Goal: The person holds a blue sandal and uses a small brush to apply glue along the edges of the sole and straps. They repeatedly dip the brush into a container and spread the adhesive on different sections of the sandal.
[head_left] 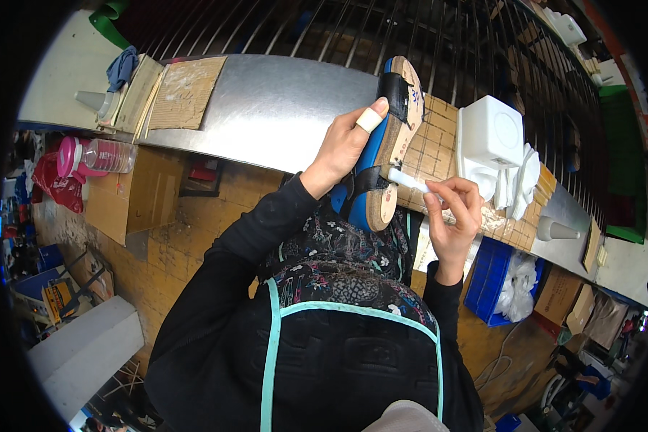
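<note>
Sandal (397,141) lengthwise forward, slightly rightward.

I get fairly even light at the centre, soft glare on the metal tabletop (281,101) at upper middle, dimness between the bars (276,36) above, and bent edges inside black corners.

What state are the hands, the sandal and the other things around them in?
Left hand: gripping the sandal, white wrap on thumb.
Right hand: pinching the white tool.
Sandal: tilted, black straps attached.
White tool: tip at the sandal, contact unclear.
Blue crate: open, holding translucent plastic.
Cloth: crumpled.
Corrugated cardboard: lying flat on the bench.
</note>
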Demonstrator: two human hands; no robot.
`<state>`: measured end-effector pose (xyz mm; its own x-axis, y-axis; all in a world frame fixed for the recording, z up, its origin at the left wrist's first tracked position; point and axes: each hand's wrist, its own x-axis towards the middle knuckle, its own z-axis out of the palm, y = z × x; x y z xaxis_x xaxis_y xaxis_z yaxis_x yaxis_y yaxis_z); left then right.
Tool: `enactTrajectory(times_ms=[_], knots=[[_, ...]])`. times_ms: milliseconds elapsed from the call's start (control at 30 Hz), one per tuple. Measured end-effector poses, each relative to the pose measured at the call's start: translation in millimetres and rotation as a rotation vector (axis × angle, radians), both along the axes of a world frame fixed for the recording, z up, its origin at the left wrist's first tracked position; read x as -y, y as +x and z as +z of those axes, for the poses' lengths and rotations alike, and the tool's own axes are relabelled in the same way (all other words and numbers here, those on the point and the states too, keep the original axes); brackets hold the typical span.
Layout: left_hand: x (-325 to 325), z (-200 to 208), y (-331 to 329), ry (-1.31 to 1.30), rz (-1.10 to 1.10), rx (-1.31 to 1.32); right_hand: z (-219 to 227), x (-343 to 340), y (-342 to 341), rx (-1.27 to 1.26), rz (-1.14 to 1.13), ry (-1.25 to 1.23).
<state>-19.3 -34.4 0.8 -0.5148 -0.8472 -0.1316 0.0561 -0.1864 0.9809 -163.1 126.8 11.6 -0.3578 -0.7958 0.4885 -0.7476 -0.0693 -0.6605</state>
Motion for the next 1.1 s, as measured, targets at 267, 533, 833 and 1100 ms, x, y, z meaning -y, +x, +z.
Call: enactTrajectory(times_ms=[267,533,833,1100], knots=[[1.1,5.0,0.1,0.141,-0.059,-0.059,2.0,-3.0,-11.6,0.292,0.155,0.021],[-6.8,-1.1,1.7,0.114,0.026,-0.092,-11.6,-2.3,5.5,0.390,-0.001,0.021],[5.3,-12.2,3.8,-0.125,0.116,0.033,6.2,-34.4,13.8,0.413,0.001,0.121],[4.6,-14.6,3.8,-0.217,0.191,0.083,5.2,-27.5,28.8,0.228,-0.133,0.172]])
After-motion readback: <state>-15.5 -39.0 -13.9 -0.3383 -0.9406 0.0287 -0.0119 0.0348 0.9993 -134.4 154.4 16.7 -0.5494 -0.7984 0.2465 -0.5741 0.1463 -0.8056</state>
